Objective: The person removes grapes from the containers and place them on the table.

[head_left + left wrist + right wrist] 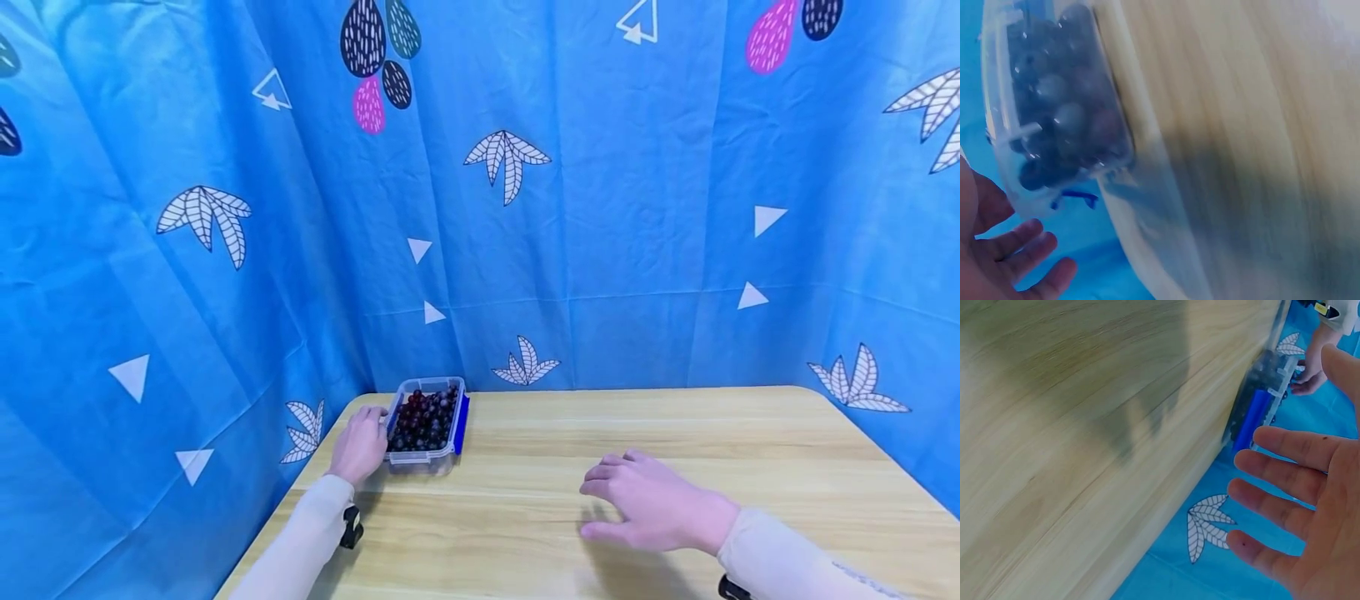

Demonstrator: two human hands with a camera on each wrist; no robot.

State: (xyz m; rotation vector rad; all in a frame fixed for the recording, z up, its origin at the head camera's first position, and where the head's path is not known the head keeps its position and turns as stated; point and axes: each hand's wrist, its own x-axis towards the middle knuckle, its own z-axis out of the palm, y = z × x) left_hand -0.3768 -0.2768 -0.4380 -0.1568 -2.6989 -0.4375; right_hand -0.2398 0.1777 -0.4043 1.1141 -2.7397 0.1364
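Observation:
At the table's far left stands a clear plastic food container [417, 457] without a lid on top, full of dark grapes [423, 419] with some redder ones. My left hand [362, 446] is at its left rim, fingertips at or just beside the wall; contact is hard to tell. In the left wrist view the fingers of that hand [1013, 253] are loosely spread near one end of the container. Over the middle right of the table hovers my right hand [656, 504], fingers extended and apart, holding nothing. The right wrist view shows its spread fingers [1285, 481] too.
A blue side clip [461, 425] hangs down on the container's right side. The pale wooden table [540, 467] has rounded far corners. A blue patterned curtain [630, 167] surrounds it at the back and sides, close to the container.

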